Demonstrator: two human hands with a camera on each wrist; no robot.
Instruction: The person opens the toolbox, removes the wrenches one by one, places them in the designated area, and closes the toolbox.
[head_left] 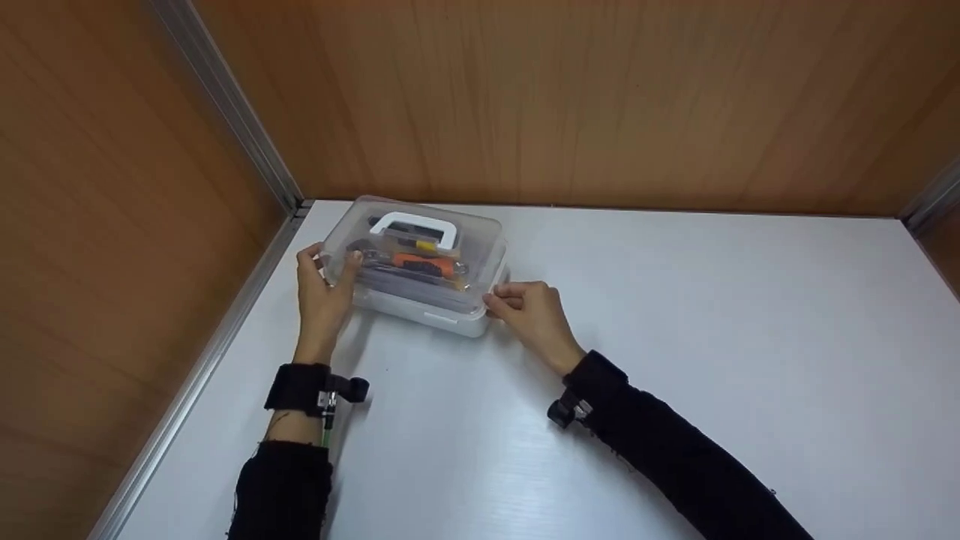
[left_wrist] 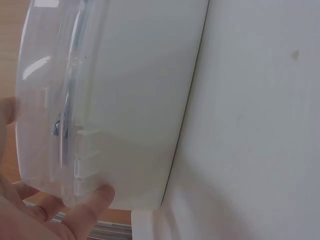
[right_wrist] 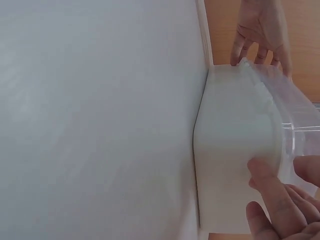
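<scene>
In the far left corner of the white table (head_left: 675, 375), where the wooden walls (head_left: 562, 97) meet, sits a plastic tool box (head_left: 420, 300) with a white base and a clear lid (head_left: 480, 240). Through the lid show a white carry handle (head_left: 415, 225) and an orange-gripped tool (head_left: 424, 264) (other tools are too blurred to name). The left hand (head_left: 322, 289) grasps the box's left end, thumb on the lid and fingers curled round the edge. The right hand (head_left: 529, 311) pinches the clasp (head_left: 499, 289) at the right end with curled fingers. Black sleeves and wrist straps cover both forearms.
</scene>
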